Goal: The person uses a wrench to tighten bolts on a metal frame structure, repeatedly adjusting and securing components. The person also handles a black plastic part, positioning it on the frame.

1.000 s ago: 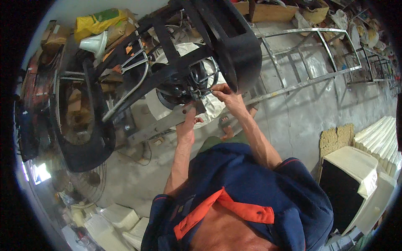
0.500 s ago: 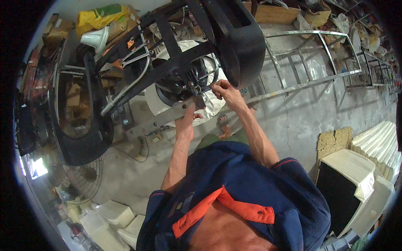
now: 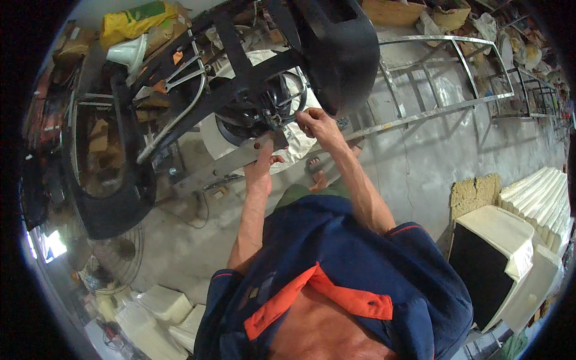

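Observation:
A large black frame with thick padded-looking ends [image 3: 342, 66] stands before me. Along its near side runs a flat grey metal bar [image 3: 231, 159] with holes in it. My left hand [image 3: 260, 171] grips the right end of this bar, thumb on top and fingers curled below. Close to that end, a small metal fitting [image 3: 273, 117] sits on the frame. Beside the fitting, my right hand [image 3: 318, 127] is closed in a pinch; whatever lies between its fingertips is too small to make out. Behind the fitting are round black parts [image 3: 231, 123] over a whitish sheet [image 3: 213, 141].
A long metal ladder-like frame [image 3: 432, 111] lies to the right on the concrete floor [image 3: 408, 162]. Cream-coloured moulded pieces [image 3: 498, 234] stand at the lower right, others [image 3: 165, 306] at the lower left. A wire-caged fan [image 3: 123, 252] is on the left. A yellow sack [image 3: 135, 24] rests at the back.
The whole view has shifted slightly, so the scene sits a little higher and further left. Both hands keep nearly the same hold and place at the bar and fitting.

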`<state>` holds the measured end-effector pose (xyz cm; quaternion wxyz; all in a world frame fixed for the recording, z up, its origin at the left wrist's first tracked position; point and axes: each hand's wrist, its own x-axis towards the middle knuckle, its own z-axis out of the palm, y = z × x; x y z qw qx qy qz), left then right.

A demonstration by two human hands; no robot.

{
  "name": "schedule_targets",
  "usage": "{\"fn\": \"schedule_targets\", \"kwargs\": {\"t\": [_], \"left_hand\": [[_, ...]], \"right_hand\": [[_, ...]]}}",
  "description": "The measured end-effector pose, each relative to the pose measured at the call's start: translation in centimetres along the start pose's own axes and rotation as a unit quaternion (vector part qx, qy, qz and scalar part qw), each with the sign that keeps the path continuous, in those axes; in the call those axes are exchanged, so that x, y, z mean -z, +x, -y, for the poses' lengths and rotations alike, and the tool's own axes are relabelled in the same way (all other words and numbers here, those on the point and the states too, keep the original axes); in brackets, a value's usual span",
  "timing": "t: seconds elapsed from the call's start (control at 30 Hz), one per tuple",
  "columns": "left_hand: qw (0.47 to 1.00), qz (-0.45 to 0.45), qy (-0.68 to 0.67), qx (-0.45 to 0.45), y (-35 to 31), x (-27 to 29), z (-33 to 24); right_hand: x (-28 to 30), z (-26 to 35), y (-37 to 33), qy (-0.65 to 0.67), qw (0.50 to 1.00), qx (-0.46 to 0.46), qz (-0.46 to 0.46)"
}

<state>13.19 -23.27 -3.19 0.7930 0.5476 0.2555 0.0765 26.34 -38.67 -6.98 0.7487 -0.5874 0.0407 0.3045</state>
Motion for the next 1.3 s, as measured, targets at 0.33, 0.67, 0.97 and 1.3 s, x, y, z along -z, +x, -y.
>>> {"fn": "schedule_targets", "kwargs": {"t": [0.33,0.67,0.97,1.3], "left_hand": [[1.0,0.006,0.001,-0.003,0.0,0.1,0.0],[1.0,0.004,-0.003,0.009,-0.4,-1.4,-1.7],[1.0,0.0,0.024,-0.015,-0.5,-1.8,-1.7],[1.0,-0.002,-0.005,-0.001,-1.2,-1.8,-2.0]], "right_hand": [[2.0,-3.3,0.6,0.058,0.996,-0.06,0.006],[1.2,-1.1,-1.1,0.168,0.984,-0.037,0.044],[1.3,-0.7,-1.0,0.192,0.977,-0.081,0.035],[3.2,-2.7,2.1,0.19,0.965,-0.122,0.131]]}}
